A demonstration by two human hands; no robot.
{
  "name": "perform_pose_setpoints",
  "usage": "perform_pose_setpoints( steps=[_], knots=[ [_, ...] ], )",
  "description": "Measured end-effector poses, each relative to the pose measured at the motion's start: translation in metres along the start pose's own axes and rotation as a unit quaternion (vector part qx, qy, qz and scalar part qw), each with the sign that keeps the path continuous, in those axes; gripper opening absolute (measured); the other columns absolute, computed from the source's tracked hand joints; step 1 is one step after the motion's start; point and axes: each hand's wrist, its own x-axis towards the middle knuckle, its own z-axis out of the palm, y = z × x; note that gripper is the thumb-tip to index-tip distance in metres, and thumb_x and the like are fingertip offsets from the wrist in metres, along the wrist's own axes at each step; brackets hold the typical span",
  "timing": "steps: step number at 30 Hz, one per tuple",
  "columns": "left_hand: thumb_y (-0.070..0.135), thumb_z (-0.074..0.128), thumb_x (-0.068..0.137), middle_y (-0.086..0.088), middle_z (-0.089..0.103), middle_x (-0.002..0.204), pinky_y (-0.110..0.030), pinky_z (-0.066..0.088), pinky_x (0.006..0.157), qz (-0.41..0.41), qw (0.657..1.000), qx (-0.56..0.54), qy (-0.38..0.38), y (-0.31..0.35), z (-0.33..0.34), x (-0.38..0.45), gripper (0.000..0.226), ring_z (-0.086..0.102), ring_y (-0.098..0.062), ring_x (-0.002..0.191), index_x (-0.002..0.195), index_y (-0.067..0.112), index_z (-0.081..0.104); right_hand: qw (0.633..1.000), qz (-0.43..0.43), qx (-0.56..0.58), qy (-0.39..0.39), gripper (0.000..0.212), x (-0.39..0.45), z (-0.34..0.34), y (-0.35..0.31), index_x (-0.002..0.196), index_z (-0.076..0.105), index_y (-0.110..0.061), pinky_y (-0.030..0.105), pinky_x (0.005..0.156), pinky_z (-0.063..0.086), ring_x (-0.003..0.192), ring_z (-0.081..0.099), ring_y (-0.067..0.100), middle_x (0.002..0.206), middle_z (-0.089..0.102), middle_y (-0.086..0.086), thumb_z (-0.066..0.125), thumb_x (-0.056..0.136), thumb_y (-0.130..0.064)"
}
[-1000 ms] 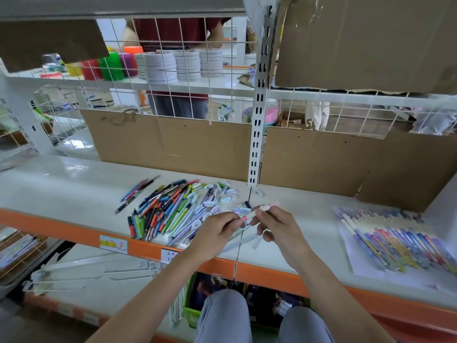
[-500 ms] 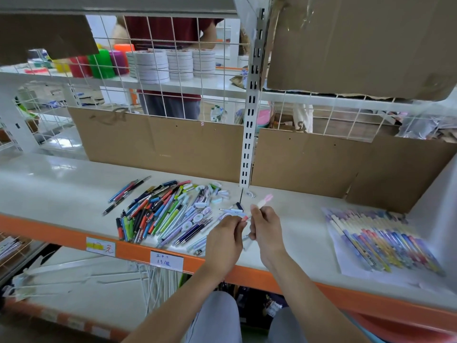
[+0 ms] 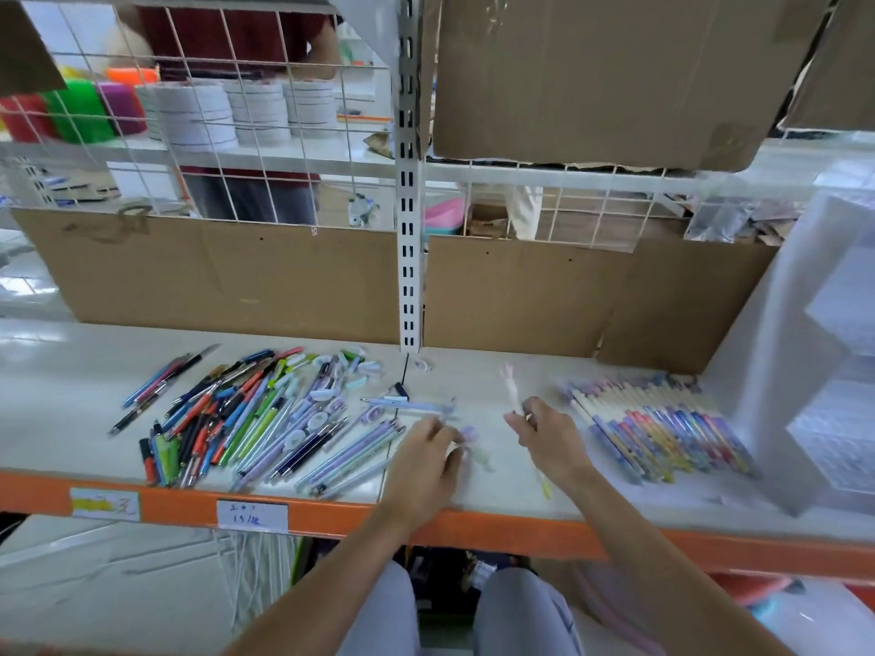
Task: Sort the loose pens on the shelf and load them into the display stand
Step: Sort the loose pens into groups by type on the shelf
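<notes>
knees: 2 grey-trousered legs (image 3: 379, 617) at the bottom of the view, tucked under the shelf edge.

shelf: white top with an orange front rail (image 3: 473, 530), 2 paper labels stuck on the rail over to the left.

left hand (image 3: 423, 459): knuckles up near the front edge, fingers curled down onto a couple of pale pens (image 3: 473, 445) (1 lilac, 1 mint-ish). It's blurry, so can't tell if it's actually gripping them or just resting on them.

right hand (image 3: 549, 435): a bit apart from the left, thumb and fingers pinched around a pale pink pen (image 3: 510, 390) that sticks up and away from the fist. A yellowish tip (image 3: 545, 487) pokes out below the wrist, so maybe more than 1 pen in there, hard to say.

loose pens (image 3: 246, 414): big messy pile left of the left hand, its right edge nearly touching that hand. Red, blue, green, black and lilac ones, with loose caps toward the back.

single pen (image 3: 407, 403): pale blue, lying crosswise just beyond the left hand.

sorted row (image 3: 663, 428): neat batch of patterned pens side by side, just right of the right hand.

display stand (image 3: 805, 371): clear plastic, far right, beside that row.

back: cardboard panels (image 3: 227, 277), a white slotted upright (image 3: 410, 229), wire mesh with tape rolls (image 3: 208, 116) and another person behind it.
</notes>
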Motion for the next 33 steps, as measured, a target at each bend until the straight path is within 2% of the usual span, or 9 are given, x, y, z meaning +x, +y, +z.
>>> perform_pose_setpoints(
  steps=[3, 6, 9, 12, 17, 20, 23, 28, 33],
  knots=[
    [0.024, 0.058, 0.085, -0.005, 0.056, 0.095, -0.023, 0.037, 0.069, 0.013, 1.000, 0.013, 0.016, 0.007, 0.007, 0.011, 0.015, 0.058, -0.022, 0.084, 0.094, 0.016, 0.067, 0.993, 0.011, -0.116, -0.002, 0.029, 0.004, -0.009, 0.020, 0.101, 0.052, -0.007, 0.032, 0.069, 0.035, 0.101, 0.058, 0.032, 0.103, 0.064, 0.016, 0.044, 0.098, -0.035],
    [0.041, 0.047, 0.085, 0.001, 0.055, 0.094, -0.030, 0.037, 0.070, 0.047, 0.997, 0.062, 0.000, 0.004, 0.016, 0.011, 0.025, 0.056, -0.023, 0.087, 0.090, 0.024, 0.065, 0.979, 0.023, -0.201, 0.033, 0.030, 0.009, -0.024, 0.035, 0.111, 0.054, -0.009, 0.034, 0.079, 0.044, 0.107, 0.059, 0.031, 0.113, 0.063, 0.013, 0.043, 0.099, -0.034],
    [0.045, 0.047, 0.083, 0.004, 0.056, 0.094, -0.034, 0.044, 0.076, 0.023, 0.999, 0.031, 0.006, -0.002, 0.018, 0.008, 0.031, 0.055, -0.020, 0.091, 0.093, 0.026, 0.069, 0.961, 0.038, -0.270, 0.039, 0.032, 0.014, -0.035, 0.052, 0.122, 0.050, -0.011, 0.034, 0.082, 0.045, 0.109, 0.059, 0.030, 0.123, 0.055, 0.009, 0.038, 0.100, -0.031],
    [0.044, 0.050, 0.082, 0.004, 0.057, 0.094, -0.041, 0.049, 0.080, 0.004, 1.000, -0.007, 0.010, -0.002, 0.016, 0.008, 0.032, 0.055, -0.019, 0.089, 0.097, 0.024, 0.071, 0.961, 0.040, -0.270, 0.040, 0.029, 0.017, -0.033, 0.065, 0.123, 0.047, -0.012, 0.034, 0.076, 0.046, 0.104, 0.060, 0.033, 0.123, 0.051, 0.010, 0.037, 0.099, -0.025],
    [0.028, 0.058, 0.082, 0.005, 0.057, 0.099, -0.038, 0.047, 0.087, -0.008, 1.000, -0.013, 0.001, 0.002, 0.013, 0.007, 0.026, 0.055, -0.018, 0.094, 0.104, 0.024, 0.070, 0.954, 0.030, -0.292, 0.058, 0.024, 0.018, -0.030, 0.071, 0.120, 0.045, -0.015, 0.030, 0.059, 0.036, 0.091, 0.063, 0.033, 0.120, 0.048, 0.009, 0.036, 0.098, -0.012],
    [0.020, 0.060, 0.084, 0.002, 0.057, 0.101, -0.033, 0.044, 0.088, -0.019, 1.000, 0.003, 0.004, 0.003, 0.013, 0.007, 0.025, 0.053, -0.020, 0.096, 0.107, 0.022, 0.069, 0.951, 0.041, -0.302, 0.051, 0.030, 0.023, -0.032, 0.071, 0.119, 0.048, -0.016, 0.030, 0.061, 0.037, 0.086, 0.063, 0.030, 0.122, 0.047, 0.008, 0.037, 0.093, -0.004],
    [0.019, 0.058, 0.086, -0.003, 0.058, 0.103, -0.032, 0.040, 0.088, -0.027, 0.999, 0.017, -0.003, 0.004, 0.012, 0.008, 0.025, 0.052, -0.022, 0.099, 0.109, 0.020, 0.068, 0.948, 0.035, -0.313, 0.045, 0.037, 0.026, -0.029, 0.063, 0.125, 0.047, -0.015, 0.029, 0.063, 0.037, 0.088, 0.064, 0.029, 0.134, 0.042, 0.010, 0.037, 0.092, -0.002],
    [0.025, 0.053, 0.081, -0.003, 0.060, 0.098, -0.037, 0.046, 0.083, -0.022, 1.000, 0.005, 0.004, 0.003, 0.011, 0.007, 0.031, 0.056, -0.024, 0.094, 0.106, 0.019, 0.069, 0.961, -0.034, -0.274, 0.029, 0.029, 0.019, -0.007, 0.037, 0.120, 0.050, -0.020, 0.029, 0.061, 0.040, 0.092, 0.064, 0.026, 0.129, 0.044, 0.002, 0.039, 0.096, -0.009],
    [0.012, 0.063, 0.077, -0.007, 0.056, 0.093, -0.035, 0.043, 0.069, -0.030, 0.999, 0.039, 0.022, -0.007, 0.003, 0.000, 0.015, 0.055, -0.028, 0.083, 0.092, 0.010, 0.064, 0.981, -0.111, -0.156, -0.017, 0.026, 0.009, 0.017, 0.007, 0.120, 0.055, -0.018, 0.029, 0.081, 0.042, 0.105, 0.058, 0.025, 0.121, 0.048, 0.000, 0.041, 0.097, -0.019]
  ],
)
